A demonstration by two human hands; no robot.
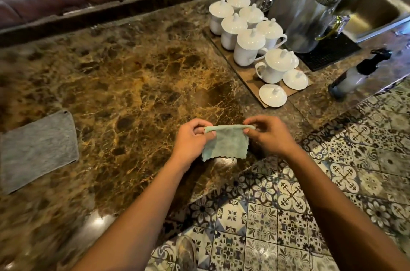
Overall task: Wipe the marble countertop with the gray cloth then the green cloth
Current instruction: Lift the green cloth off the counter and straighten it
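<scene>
Both hands, left [192, 135] and right [269, 134], pinch the green cloth's [226, 143] top corners above the counter [133, 75]; the gray cloth [37, 148] lies flat at left.

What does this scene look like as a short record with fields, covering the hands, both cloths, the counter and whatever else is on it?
left hand: pinching the top left corner of the green cloth
right hand: pinching the top right corner
green cloth: stretched between both hands, hanging above the counter's near edge
gray cloth: lying flat on the counter, far left, untouched
marble countertop: brown, veined, glossy
white lidded cups: grouped on a brown mat, back right; two loose lids lie beside them
pump bottle: right edge of counter
sink: far right
</scene>
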